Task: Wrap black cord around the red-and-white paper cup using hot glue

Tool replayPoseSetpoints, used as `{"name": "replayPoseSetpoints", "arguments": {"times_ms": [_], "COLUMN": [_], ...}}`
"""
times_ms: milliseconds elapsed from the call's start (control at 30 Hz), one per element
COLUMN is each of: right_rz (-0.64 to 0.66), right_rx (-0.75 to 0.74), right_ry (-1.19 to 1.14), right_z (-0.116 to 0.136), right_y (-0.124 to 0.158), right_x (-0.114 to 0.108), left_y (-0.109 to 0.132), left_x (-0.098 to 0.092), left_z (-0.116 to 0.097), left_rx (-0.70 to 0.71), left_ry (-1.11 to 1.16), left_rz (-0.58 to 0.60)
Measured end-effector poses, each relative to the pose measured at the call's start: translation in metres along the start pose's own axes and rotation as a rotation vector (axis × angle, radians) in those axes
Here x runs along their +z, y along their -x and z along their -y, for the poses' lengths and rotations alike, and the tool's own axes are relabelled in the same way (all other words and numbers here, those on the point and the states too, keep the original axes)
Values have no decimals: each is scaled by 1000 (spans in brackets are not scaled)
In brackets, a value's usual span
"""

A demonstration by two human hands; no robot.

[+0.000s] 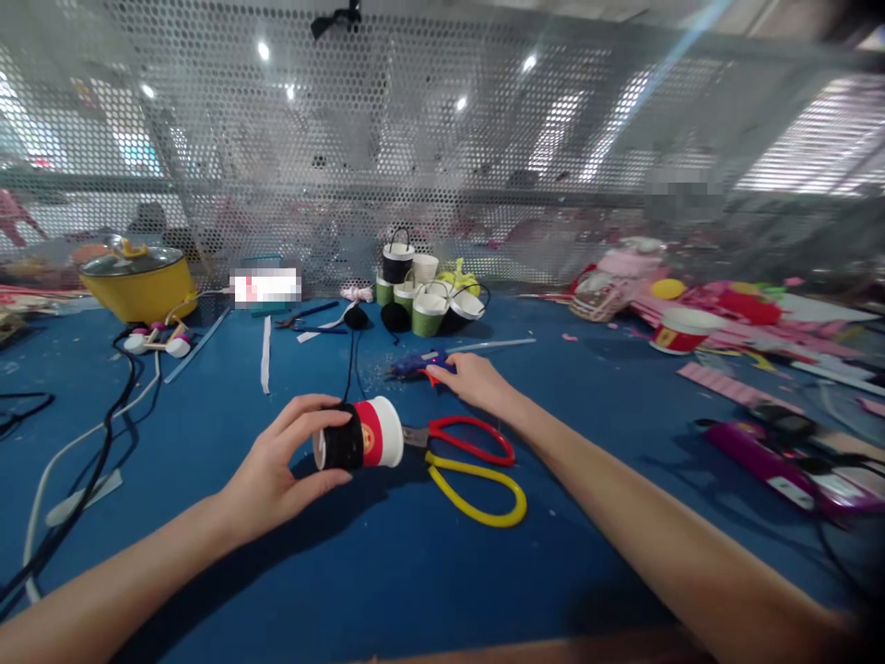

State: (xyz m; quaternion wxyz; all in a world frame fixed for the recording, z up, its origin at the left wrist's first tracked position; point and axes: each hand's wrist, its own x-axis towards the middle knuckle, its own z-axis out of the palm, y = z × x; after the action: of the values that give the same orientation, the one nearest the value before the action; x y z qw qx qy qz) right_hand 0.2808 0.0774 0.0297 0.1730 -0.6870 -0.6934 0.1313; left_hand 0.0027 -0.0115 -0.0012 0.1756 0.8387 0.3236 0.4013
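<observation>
My left hand (287, 461) is closed round a paper cup (380, 433) lying on its side in the air, white rim to the right. The cup is red, with black yarn wound round its lower part. A strand of the yarn runs back to a black ball (355, 317). My right hand (477, 380) reaches over the table and grips a blue glue gun (415, 365) with an orange trigger; a clear glue stick sticks out behind it. Scissors (477, 470) with one red and one yellow handle lie between my arms, their blades partly hidden by the cup.
Several small wrapped cups (430, 314) stand at the back by a perforated metal screen (332, 166). A yellow pot (142, 281) and cables (76, 470) are on the left. Another red and white cup (684, 330) and a purple device (767, 461) lie on the right.
</observation>
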Motion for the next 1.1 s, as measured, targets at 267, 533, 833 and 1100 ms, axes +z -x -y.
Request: {"name": "replayPoseSetpoints", "arguments": {"times_ms": [267,533,833,1100], "right_rz": [401,454,159,116], "right_rx": [-229,-193,-351,-389], "right_ry": [-309,-856,-736,-632], "right_z": [70,98,85,84], "right_y": [30,42,42,40], "right_x": [3,10,-7,0], "left_y": [2,0,-3,-2], "left_x": [1,0,2,2], "left_z": [-2,-2,-7,-10], "left_rx": [50,65,-284,-232], "left_ry": [16,56,475,480], "left_rz": [42,91,80,123]}}
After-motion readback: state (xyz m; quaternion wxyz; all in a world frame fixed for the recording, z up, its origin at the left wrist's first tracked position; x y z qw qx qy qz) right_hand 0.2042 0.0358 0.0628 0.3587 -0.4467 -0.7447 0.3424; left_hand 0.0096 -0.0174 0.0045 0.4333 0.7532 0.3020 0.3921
